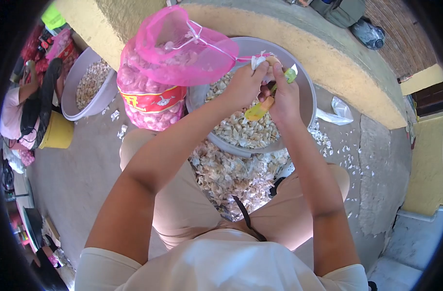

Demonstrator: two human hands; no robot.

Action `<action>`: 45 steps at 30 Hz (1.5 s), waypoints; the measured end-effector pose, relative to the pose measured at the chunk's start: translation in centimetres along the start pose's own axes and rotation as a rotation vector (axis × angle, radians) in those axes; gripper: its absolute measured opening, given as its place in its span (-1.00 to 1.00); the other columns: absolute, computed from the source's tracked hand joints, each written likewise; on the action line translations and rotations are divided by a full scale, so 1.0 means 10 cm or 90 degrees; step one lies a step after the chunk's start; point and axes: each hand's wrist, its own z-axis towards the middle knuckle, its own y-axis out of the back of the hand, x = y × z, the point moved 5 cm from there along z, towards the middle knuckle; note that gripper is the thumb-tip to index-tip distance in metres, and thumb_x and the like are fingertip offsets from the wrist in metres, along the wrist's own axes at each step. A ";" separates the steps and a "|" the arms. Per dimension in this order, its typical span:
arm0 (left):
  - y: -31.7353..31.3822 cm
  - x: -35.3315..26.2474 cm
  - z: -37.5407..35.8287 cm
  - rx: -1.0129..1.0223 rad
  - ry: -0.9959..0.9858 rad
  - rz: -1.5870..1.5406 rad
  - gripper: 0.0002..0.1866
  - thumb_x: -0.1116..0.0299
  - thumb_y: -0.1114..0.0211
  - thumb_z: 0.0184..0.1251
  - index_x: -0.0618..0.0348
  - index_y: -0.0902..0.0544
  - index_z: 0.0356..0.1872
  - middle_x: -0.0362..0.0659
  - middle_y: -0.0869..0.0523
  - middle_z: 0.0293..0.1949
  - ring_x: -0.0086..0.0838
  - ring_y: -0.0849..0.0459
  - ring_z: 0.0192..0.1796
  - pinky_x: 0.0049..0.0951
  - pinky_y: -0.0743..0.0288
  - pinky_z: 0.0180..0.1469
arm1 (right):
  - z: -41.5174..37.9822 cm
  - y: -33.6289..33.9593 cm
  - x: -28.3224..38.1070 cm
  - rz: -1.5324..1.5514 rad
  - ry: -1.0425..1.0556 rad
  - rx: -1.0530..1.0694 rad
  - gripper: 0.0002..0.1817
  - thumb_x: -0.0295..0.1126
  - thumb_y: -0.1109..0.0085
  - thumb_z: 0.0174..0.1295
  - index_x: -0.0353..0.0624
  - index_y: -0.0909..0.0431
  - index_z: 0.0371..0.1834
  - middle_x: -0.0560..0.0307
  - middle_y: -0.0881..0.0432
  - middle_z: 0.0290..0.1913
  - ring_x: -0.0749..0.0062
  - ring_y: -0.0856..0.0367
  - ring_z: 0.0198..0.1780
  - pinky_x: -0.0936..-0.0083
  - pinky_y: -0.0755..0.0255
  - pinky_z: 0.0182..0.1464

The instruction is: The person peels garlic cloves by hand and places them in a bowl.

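Note:
Both my hands meet above a large grey tub [306, 92] of garlic cloves [253, 130]. My left hand [248, 82] is closed, its fingers pinched on a pale garlic piece that the fingers partly hide. My right hand [283, 92] is wrapped round a small tool with a yellow-green handle [258, 110]; its working end is hidden between the hands. To the left of the tub stands a pink mesh sack [148, 92] full of garlic, its loose top [207, 58] spread over the tub's edge.
Garlic skins [233, 172] are heaped between my legs and scattered on the floor at right. A curved concrete ledge [299, 31] runs behind the tub. At far left, a person [20, 111] sits on a yellow bucket [57, 131] beside another tub [71, 109] of cloves.

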 end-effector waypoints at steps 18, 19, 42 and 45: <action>-0.04 -0.03 -0.11 -0.017 -0.032 -0.007 -0.60 0.11 0.24 0.38 0.24 -0.46 -0.22 -0.25 -0.43 -0.62 -0.64 -0.44 -0.68 -0.66 -0.38 -0.69 | -0.21 -0.09 0.09 0.045 -0.038 0.067 -0.71 -0.24 -0.05 0.19 -0.16 -0.45 -0.11 0.26 -0.34 -0.60 0.69 -0.21 -0.73 0.71 -0.20 -0.73; -0.06 -0.04 -0.13 -0.021 -0.039 -0.014 -0.60 0.12 0.24 0.38 0.24 -0.46 -0.21 -0.26 -0.44 -0.61 -0.64 -0.44 -0.68 -0.66 -0.38 -0.69 | -0.23 -0.08 0.10 0.058 -0.042 0.064 -0.72 -0.25 -0.04 0.19 -0.16 -0.45 -0.10 0.27 -0.34 -0.60 0.69 -0.19 -0.74 0.71 -0.20 -0.73; 0.14 -0.33 -0.08 -0.051 -0.192 0.240 -0.60 0.11 -0.11 0.23 0.26 -0.47 -0.11 -0.13 -0.54 -0.36 -0.47 -0.52 -0.30 -0.44 -0.39 -0.25 | -0.30 0.04 0.45 -0.656 0.348 0.002 -0.63 -0.47 -0.21 0.01 -0.15 -0.48 -0.04 0.17 -0.60 -0.31 0.69 -0.51 -0.41 0.72 -0.42 -0.32; 0.04 -0.36 -0.16 0.069 -0.136 0.316 -0.61 0.17 -0.15 0.22 0.25 -0.44 -0.06 -0.16 -0.51 -0.26 -0.55 -0.52 -0.26 -0.56 -0.44 -0.38 | -0.35 -0.02 0.46 -0.685 0.435 0.047 -0.62 -0.50 -0.18 0.00 -0.14 -0.47 -0.03 0.12 -0.61 -0.30 0.69 -0.51 -0.34 0.71 -0.41 -0.28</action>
